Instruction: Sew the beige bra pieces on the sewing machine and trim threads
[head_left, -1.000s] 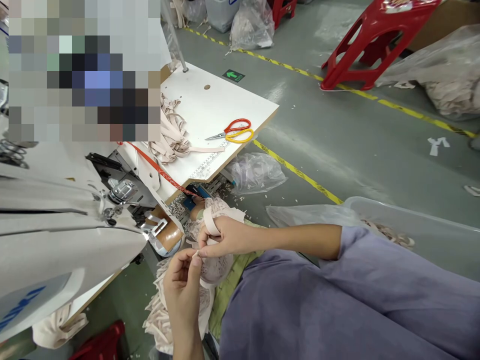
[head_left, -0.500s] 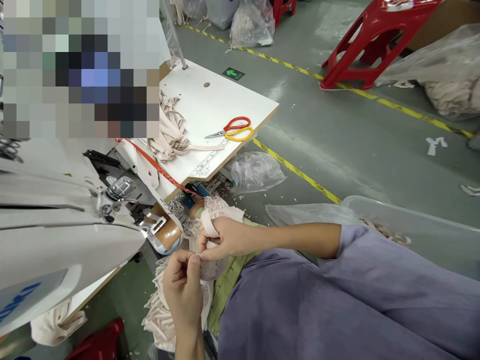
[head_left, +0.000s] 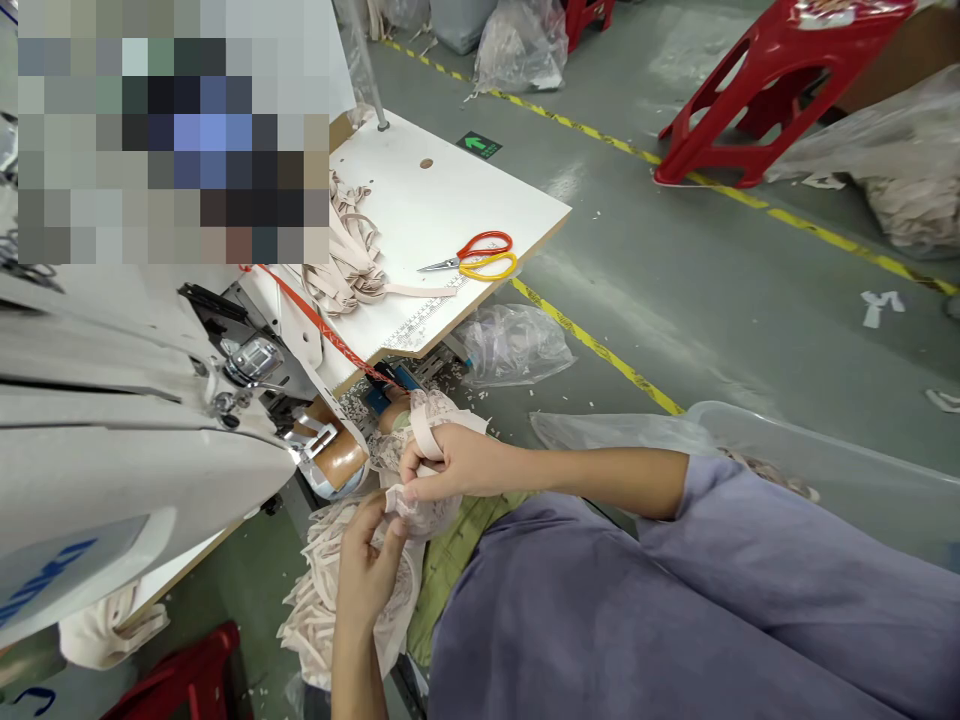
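Note:
My right hand (head_left: 457, 462) is closed on a pale strap (head_left: 424, 432), which loops up over its fingers. Thumb and fingers of my left hand (head_left: 369, 565) pinch the edge of a pale lace piece (head_left: 429, 512) just below my right hand. The lace hangs between both hands over my lap. Left of the hands stands a white sewing machine (head_left: 135, 480), its presser foot area (head_left: 313, 440) close to my fingers. A heap of pale fabric pieces (head_left: 319, 610) hangs beneath my left hand.
Red-and-yellow-handled scissors (head_left: 487, 257) and a pile of beige straps (head_left: 349, 265) lie on the white table (head_left: 465, 200). A clear plastic bin (head_left: 825, 470) stands at right, a red stool (head_left: 780, 90) farther back. Plastic bags (head_left: 517, 345) lie on the floor.
My left hand has shifted a little away from my right, and its thumb and fingers have parted slightly, with more of the lace edge showing between the hands. The view has moved slightly.

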